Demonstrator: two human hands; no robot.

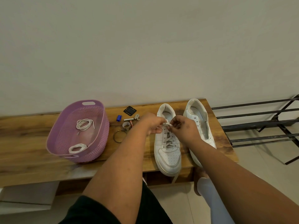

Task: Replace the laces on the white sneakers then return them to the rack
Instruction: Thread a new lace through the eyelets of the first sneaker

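On the wooden bench [29, 143], at the left, a purple woven basket [100, 143] holds two coiled white laces [85, 124], one at the far end and one at the near rim. Just right of it lie a twisted bangle [119, 136], a blue cap-like piece [119, 118], small batteries and a black square pad [130, 110]; any lettering on these is too small to read. The left hand [151, 124] and right hand [184, 129] meet over the laced sneaker [168, 152], each with fingers curled, pinching the lace [168, 124] at the top eyelets. Beside it stands the unlaced sneaker [198, 120], showing no legible brand. Farthest right is the black metal rack [258, 125].
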